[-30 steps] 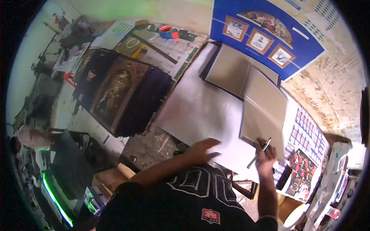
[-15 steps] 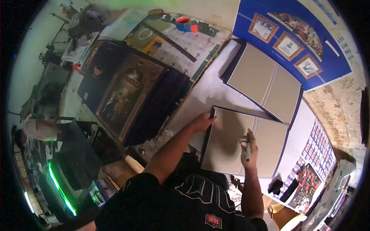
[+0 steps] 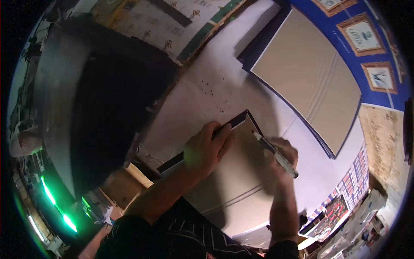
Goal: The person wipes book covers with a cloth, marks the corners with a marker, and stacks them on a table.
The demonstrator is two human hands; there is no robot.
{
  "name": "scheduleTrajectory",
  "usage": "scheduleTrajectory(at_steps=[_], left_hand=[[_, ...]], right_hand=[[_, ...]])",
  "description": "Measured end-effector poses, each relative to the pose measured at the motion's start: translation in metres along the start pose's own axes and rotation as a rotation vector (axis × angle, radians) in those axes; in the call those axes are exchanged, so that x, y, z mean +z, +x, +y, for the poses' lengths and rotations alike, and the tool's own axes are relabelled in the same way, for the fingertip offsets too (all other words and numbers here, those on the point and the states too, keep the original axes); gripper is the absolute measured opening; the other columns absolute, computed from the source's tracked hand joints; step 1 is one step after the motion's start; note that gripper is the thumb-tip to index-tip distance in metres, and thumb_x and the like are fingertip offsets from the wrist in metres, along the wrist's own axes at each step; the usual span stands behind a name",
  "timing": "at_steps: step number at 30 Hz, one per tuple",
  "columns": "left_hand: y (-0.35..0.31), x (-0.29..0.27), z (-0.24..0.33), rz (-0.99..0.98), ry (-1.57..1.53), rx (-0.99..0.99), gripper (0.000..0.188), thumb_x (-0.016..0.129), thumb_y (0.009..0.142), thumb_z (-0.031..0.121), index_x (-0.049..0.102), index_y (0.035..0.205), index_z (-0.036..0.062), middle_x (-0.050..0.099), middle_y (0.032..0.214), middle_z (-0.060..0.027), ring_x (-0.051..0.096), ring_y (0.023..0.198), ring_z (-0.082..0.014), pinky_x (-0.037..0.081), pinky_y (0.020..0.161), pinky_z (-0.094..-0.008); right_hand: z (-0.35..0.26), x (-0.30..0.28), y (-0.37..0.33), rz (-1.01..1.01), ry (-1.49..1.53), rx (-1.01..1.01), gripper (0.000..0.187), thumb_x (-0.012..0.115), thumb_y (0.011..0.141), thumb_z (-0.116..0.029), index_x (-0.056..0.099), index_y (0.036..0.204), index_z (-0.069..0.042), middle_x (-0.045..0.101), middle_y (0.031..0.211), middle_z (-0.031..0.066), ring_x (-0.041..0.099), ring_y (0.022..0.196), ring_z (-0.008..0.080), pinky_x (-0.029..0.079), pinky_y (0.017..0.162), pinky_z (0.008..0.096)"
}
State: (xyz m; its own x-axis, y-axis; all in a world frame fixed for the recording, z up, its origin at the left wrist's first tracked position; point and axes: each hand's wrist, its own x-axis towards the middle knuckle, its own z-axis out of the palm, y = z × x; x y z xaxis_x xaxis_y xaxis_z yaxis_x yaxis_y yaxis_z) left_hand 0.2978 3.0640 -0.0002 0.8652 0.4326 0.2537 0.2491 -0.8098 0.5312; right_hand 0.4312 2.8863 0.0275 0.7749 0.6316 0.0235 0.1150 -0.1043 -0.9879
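Note:
A book cover lies inner side up before me, with beige board inside, dark turned-in edges and crease lines across it. My left hand grips its dark upper-left edge, fingers curled over the border. A white-barrelled marker pen is in my right hand, slanting so that its dark tip is close to the cover's far right edge, near the corner. Whether the tip touches the board I cannot tell. Another beige-lined cover lies apart, farther back to the right, on top of at least one dark cover.
A big black pile stands at the left, blurred. The white worktop carries small dark specks. A blue panel with framed pictures is at the far right, and a printed sheet lies at the near right.
The cover has been turned and drawn nearer, away from the other cover. My left hand has shifted along its edge. The pen, upright before, now slants with its tip by the far edge.

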Motion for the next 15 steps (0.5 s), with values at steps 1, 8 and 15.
scheduleTrajectory(at_steps=[1, 8, 15], left_hand=[[-0.002, -0.003, 0.001, 0.0, -0.002, -0.011, 0.035, 0.075, 0.082, 0.024, 0.065, 0.112, 0.0097, 0.057, 0.105, -0.0081, 0.065, 0.074, -0.0231, 0.054, 0.06, -0.0345], [0.002, -0.007, 0.002, -0.062, 0.078, 0.017, 0.039, 0.076, 0.08, 0.023, 0.066, 0.114, 0.0088, 0.056, 0.105, -0.0087, 0.065, 0.071, -0.0204, 0.055, 0.057, -0.0321], [0.005, -0.01, 0.001, -0.149, 0.05, 0.028, 0.038, 0.078, 0.08, 0.024, 0.067, 0.112, 0.0051, 0.055, 0.104, -0.0109, 0.065, 0.069, -0.02, 0.055, 0.053, -0.0314]], right_hand=[[0.0, -0.003, 0.021, -0.096, -0.056, 0.036, 0.017, 0.069, 0.081, -0.005, 0.065, 0.095, 0.002, 0.069, 0.094, 0.012, 0.066, 0.082, 0.0173, 0.052, 0.075, 0.028], [0.024, -0.012, 0.103, -0.329, -0.348, -0.168, 0.021, 0.069, 0.071, -0.005, 0.07, 0.092, -0.004, 0.071, 0.085, 0.0117, 0.071, 0.073, 0.0197, 0.058, 0.065, 0.0309], [0.053, -0.025, 0.101, -0.389, -0.283, -0.445, 0.015, 0.068, 0.081, -0.016, 0.063, 0.081, -0.001, 0.066, 0.071, 0.0093, 0.066, 0.057, 0.0162, 0.053, 0.053, 0.0269]])
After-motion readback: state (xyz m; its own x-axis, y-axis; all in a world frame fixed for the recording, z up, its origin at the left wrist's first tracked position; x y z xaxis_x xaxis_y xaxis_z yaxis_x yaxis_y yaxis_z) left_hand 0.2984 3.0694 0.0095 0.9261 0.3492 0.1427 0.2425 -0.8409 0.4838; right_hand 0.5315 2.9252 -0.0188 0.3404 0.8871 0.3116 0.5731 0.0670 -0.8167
